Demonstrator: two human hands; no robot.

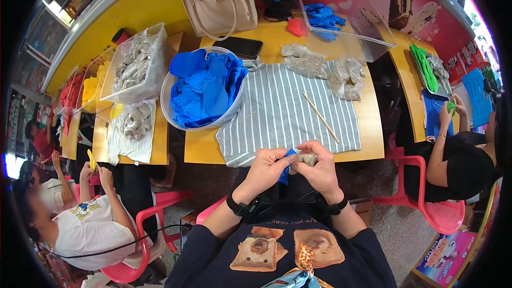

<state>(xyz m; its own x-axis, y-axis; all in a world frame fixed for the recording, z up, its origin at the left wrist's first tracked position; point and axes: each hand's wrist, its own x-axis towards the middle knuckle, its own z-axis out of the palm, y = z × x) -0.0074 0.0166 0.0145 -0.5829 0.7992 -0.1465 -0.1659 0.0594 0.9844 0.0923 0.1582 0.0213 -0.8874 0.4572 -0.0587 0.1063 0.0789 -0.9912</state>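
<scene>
My left hand (266, 169) pinches a limp blue balloon (286, 172) just over the table's near edge. Against it, my right hand (321, 176) grips a small clear bag of greyish-brown filling (306, 158). Whether the bag's end is inside the balloon's mouth I cannot tell, since my fingers cover it. Beyond my hands a grey-and-white striped cloth (272, 112) lies on the table, with a thin wooden stick (321, 117) across it. Several similar filled bags (346, 79) rest at the cloth's far right. To the left stands a round tub (166, 98) heaped with flat blue balloons (208, 88).
At the back are a black phone (239, 48), a cream tote bag (220, 8), a small black fan (278, 1) and a clear bin (352, 42) with blue balloons. A bin of filled bags (133, 66) stands left. People (85, 229) sit working on both sides, one holding a yellow balloon (92, 159).
</scene>
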